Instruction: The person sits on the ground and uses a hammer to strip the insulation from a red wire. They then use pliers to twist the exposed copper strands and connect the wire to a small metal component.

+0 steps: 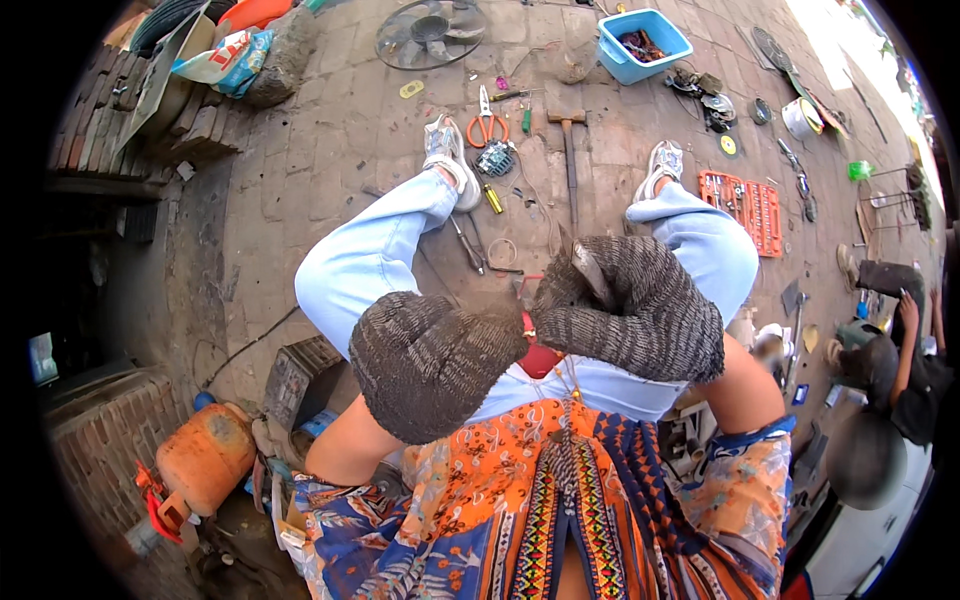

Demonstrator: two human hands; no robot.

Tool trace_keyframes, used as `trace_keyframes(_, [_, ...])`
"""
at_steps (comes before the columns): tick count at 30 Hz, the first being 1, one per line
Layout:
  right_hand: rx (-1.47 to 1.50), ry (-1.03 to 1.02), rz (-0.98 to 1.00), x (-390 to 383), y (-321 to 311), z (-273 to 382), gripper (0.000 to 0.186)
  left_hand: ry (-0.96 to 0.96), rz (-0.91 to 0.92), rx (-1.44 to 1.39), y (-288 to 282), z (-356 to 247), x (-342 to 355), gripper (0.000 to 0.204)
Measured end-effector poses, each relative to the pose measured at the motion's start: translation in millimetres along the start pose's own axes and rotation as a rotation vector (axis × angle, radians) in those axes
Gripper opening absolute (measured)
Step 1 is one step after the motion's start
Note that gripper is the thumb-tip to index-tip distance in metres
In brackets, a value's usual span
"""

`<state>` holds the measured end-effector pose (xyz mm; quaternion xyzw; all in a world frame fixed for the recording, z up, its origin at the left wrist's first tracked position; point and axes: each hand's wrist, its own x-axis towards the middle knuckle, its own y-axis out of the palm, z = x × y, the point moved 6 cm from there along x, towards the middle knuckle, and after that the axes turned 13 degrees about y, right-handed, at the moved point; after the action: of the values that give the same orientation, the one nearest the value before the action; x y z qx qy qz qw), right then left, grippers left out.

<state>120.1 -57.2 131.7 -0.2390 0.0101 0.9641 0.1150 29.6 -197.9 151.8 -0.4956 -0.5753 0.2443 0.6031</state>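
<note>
Dark grey knitted gloves cover both my hands, which are close together above my lap. My left hand [435, 362] is closed; whatever its fingers hold is hidden by the glove. My right hand [645, 318] is curled around a worn metal bar [592, 274], whose end pokes up beside the thumb. Between the gloves shows a small red piece [528, 324], partly hidden, and which hand touches it I cannot tell. Beyond them on the brick ground lie a long-handled hammer [570, 170], orange-handled snips [487, 128], a wire-wound motor part [495, 158] and a yellow-handled screwdriver [493, 199].
A red socket set case [740, 212] lies open at the right, beyond my knee. Farther off are a blue basin [645, 48] and a fan grille [430, 35]. An orange gas cylinder [207, 445] is at the left. Another person [890, 350] sits at the right.
</note>
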Motion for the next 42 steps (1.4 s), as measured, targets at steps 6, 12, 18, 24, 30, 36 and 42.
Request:
trace_keyframes(6, [0.319,0.24,0.149,0,15,-16,0.02,0.122,-0.065,0.189,-1,-6,-5,0.034])
trace_keyframes(12, [0.728,0.472,0.233,1,39,-46,0.024,0.204,-0.068,0.209,1,-2,-9,0.031])
trace_keyframes(18, [0.405,0.286,0.169,3,25,-31,0.027,0.182,-0.043,0.202,6,4,-10,0.034])
trace_keyframes(24, [0.393,0.217,0.22,8,24,-45,0.031,0.329,-0.044,0.194,6,8,-5,0.035])
trace_keyframes(30, [0.443,0.186,0.274,9,36,-49,0.021,0.481,0.009,0.281,-8,6,22,0.034])
trace_keyframes(36, [0.02,-0.323,-0.558,-22,-17,-21,0.015,-0.118,-0.018,-0.55,2,44,43,0.051])
trace_keyframes(42, [-0.07,-0.464,-0.662,-29,-27,-14,0.014,-0.63,-0.034,-1.322,37,37,32,0.034])
